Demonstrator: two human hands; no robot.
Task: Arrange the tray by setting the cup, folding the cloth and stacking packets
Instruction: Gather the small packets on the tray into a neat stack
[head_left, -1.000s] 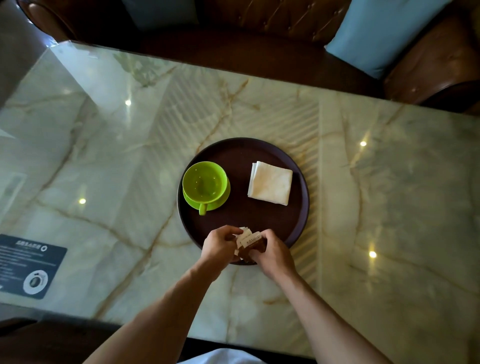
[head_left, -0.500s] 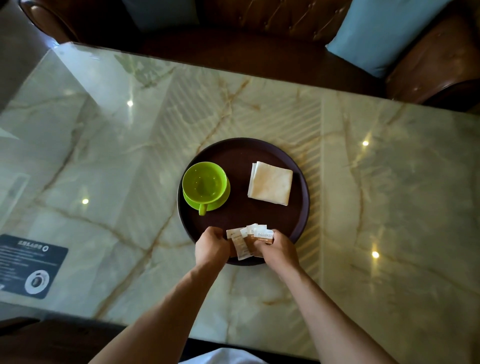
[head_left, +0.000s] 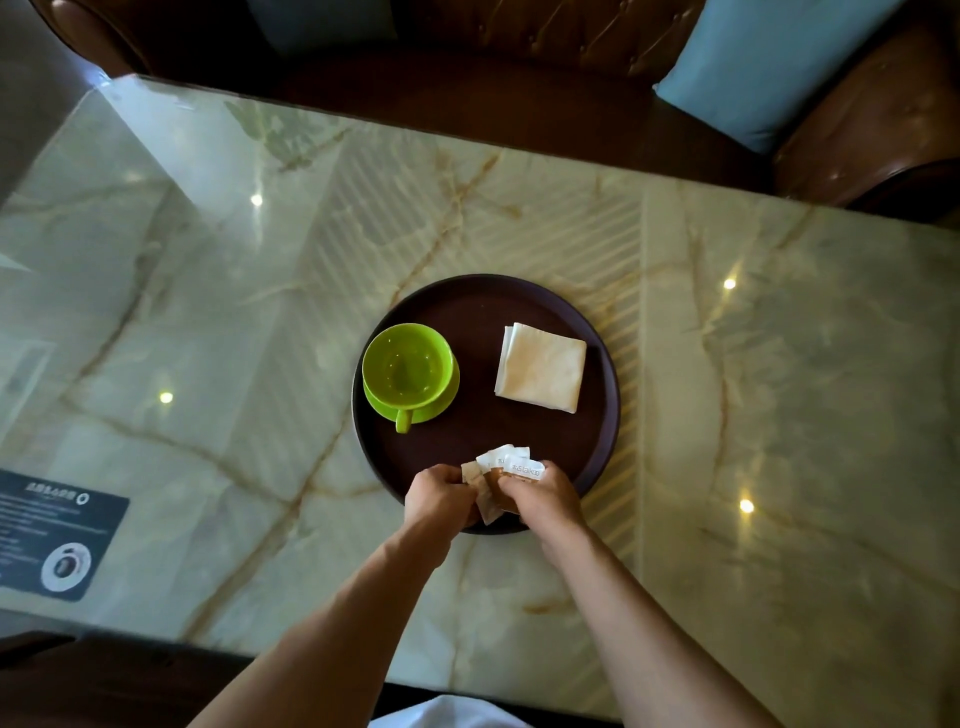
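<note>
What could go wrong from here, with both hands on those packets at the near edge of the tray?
1. The packets are fanned out and askew between the left hand and right hand; one could slip out as they are squared up.
2. They sit at the near rim of the tray, so a dropped packet may land on the marble table.
3. The green cup stands close by; a wide left-hand move might knock it.

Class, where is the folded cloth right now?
In the head view, the folded cloth lies on the tray's right half, beside the green cup, beyond both hands.
</note>
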